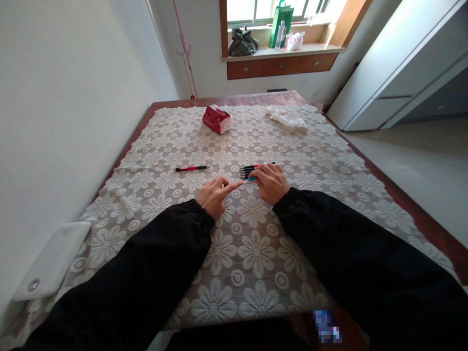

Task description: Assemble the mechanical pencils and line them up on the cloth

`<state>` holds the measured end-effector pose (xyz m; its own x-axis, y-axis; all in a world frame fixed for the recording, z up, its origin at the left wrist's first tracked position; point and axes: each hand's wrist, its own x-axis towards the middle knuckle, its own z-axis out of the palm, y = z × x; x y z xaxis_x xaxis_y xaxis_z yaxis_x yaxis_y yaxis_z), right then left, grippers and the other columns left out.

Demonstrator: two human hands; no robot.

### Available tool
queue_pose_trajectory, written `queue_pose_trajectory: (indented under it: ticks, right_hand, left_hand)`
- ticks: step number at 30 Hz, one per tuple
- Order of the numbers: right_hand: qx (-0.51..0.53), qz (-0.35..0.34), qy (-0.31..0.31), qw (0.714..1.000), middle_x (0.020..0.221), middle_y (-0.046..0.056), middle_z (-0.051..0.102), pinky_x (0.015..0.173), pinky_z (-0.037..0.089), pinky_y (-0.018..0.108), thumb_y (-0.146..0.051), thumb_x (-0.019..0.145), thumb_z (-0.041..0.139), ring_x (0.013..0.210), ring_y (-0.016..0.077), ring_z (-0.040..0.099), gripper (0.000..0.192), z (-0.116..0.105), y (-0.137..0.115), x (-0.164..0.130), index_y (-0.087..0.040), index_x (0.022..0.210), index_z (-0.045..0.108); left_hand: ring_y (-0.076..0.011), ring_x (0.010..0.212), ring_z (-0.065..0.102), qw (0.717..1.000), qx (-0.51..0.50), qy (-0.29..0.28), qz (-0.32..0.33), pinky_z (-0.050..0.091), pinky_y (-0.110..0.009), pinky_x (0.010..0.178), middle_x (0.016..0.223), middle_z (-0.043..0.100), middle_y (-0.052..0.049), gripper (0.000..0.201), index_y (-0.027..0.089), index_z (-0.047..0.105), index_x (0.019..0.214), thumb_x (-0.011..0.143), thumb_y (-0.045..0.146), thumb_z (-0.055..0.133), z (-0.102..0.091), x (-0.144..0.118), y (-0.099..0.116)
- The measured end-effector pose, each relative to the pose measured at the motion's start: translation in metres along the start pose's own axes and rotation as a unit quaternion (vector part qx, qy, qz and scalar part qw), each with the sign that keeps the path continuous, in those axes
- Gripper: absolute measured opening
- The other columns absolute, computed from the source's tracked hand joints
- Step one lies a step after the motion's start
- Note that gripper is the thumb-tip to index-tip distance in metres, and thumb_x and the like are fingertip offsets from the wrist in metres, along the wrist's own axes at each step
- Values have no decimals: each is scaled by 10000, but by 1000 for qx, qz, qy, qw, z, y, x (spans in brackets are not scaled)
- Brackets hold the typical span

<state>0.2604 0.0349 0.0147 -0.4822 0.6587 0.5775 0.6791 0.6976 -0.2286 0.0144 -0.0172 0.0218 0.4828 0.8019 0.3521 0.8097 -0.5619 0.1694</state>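
At the near left edge of the table lies a flat white plastic board (51, 261) with rounded corners. The table is covered by a lace tablecloth (256, 253), cream, with raised daisy patterns. Further in, a single red and black pen (190, 168) lies alone, its long axis running left to right. The left hand (215, 194) rests on the cloth with its forefinger stretched out to the right, its tip touching the ends of a bundle of pens (252, 170); the other fingers are curled under and hold nothing. The bundle lies near the table's middle, thin black and red barrels side by side, long axis left to right, tips to the left. The right hand (271, 181) lies flat over the bundle's right part, fingers close together, pressing it down. At the far side sit a red tissue pack (217, 119) and a crumpled white cloth (287, 117).
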Motion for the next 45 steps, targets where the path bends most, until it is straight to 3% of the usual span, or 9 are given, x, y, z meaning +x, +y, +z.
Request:
queue_pose_trajectory:
  ticks: [7, 12, 21, 24, 28, 33, 38, 43, 45]
  right_hand:
    - [31, -36, -10, 999, 1010, 74, 702, 946, 439, 407, -146, 942, 518, 1018, 238, 616, 215, -1, -2, 1, -230, 1022, 700]
    - [59, -59, -53, 995, 1056, 88, 679, 913, 495, 382, -141, 952, 486, 992, 228, 620, 267, 0, -2, 1, -234, 1091, 695]
    - [124, -114, -116, 979, 1107, 97, 659, 901, 526, 332, -228, 1025, 461, 1001, 205, 646, 256, 1, -7, 1, -230, 1193, 655]
    - [122, -109, -131, 978, 1124, 106, 663, 918, 524, 347, -235, 1001, 512, 1045, 223, 639, 227, 1, -11, 2, -218, 1199, 622]
    - [114, -91, -141, 979, 1052, 90, 686, 879, 513, 327, -225, 999, 505, 983, 210, 647, 163, -1, -17, 4, -209, 1110, 623]
    - [119, -30, -126, 984, 1011, 63, 736, 805, 469, 291, -289, 1017, 518, 921, 190, 671, 169, -5, -31, 4, -218, 1071, 662]
    - [124, 9, -136, 983, 975, 44, 749, 744, 419, 273, -322, 1052, 449, 849, 165, 667, 244, 1, -37, 0, -222, 1049, 672]
    - [124, 34, -146, 981, 882, 20, 719, 679, 396, 268, -330, 959, 614, 763, 176, 642, 199, 1, -37, -1, -218, 1123, 604]
    - [120, 24, -142, 982, 884, 29, 721, 700, 403, 270, -315, 974, 585, 785, 179, 646, 146, -1, -36, 0, -217, 1079, 615]
  left_hand:
    - [-178, 883, 570, 1000, 6, -14, 2, 521, -319, 814, 1017, 604, -25, 879, 394, 553, 1453, 724, -93, 479, -1, 0, -1]
    - [-181, 911, 583, 1000, 3, -23, 13, 528, -322, 829, 1033, 628, -33, 858, 367, 565, 1444, 725, -94, 475, -1, 2, -2]
    - [-187, 1010, 681, 983, -178, 25, 19, 565, -345, 936, 1097, 731, -51, 375, 221, 590, 1316, 959, 133, 518, 1, 4, -4]
    - [-178, 952, 707, 981, -191, 39, -1, 582, -332, 882, 1030, 753, -35, 274, 216, 607, 1238, 972, 187, 549, 2, 4, -4]
    - [-159, 905, 710, 979, -194, 61, 17, 583, -304, 851, 998, 753, -28, 204, 210, 629, 1172, 972, 208, 591, 1, 4, -4]
    - [-142, 853, 696, 973, -198, 111, 28, 586, -277, 808, 958, 742, -28, 138, 197, 662, 1098, 971, 237, 623, -1, 4, -3]
    - [-154, 870, 690, 976, -185, 111, 40, 585, -286, 806, 964, 742, -36, 122, 193, 680, 1067, 967, 245, 634, -1, 4, -4]
    - [-141, 830, 688, 975, -197, 98, 18, 582, -263, 769, 939, 738, -26, 137, 195, 682, 1074, 974, 267, 623, -2, 4, -3]
    - [-145, 848, 683, 975, -198, 96, 35, 580, -266, 774, 945, 736, -34, 142, 198, 686, 1071, 985, 276, 606, -3, 4, -3]
